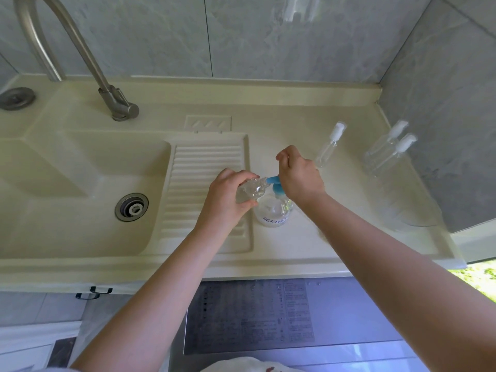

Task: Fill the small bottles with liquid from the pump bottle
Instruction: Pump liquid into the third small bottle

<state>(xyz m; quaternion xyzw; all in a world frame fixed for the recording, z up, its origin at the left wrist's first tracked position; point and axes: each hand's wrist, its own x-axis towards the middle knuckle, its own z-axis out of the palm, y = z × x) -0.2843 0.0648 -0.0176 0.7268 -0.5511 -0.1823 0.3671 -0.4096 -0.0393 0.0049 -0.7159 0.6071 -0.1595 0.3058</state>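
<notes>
A clear pump bottle [271, 212] with a blue pump head [274, 181] stands on the counter beside the ribbed drainboard. My left hand [228, 194] grips a small clear bottle [251, 190], tilted with its mouth against the blue spout. My right hand [300, 174] rests on top of the pump head, fingers curled over it. Three more small clear bottles with white pump caps stand further right: one [328, 149] near my right hand and two [386, 151] by the side wall.
A cream sink basin [67, 183] with a metal drain [131, 207] lies to the left, under a tall steel tap [80, 49]. The ribbed drainboard [206, 167] separates basin and counter. Tiled walls close the back and right. A grey panel [249, 315] sits below the counter edge.
</notes>
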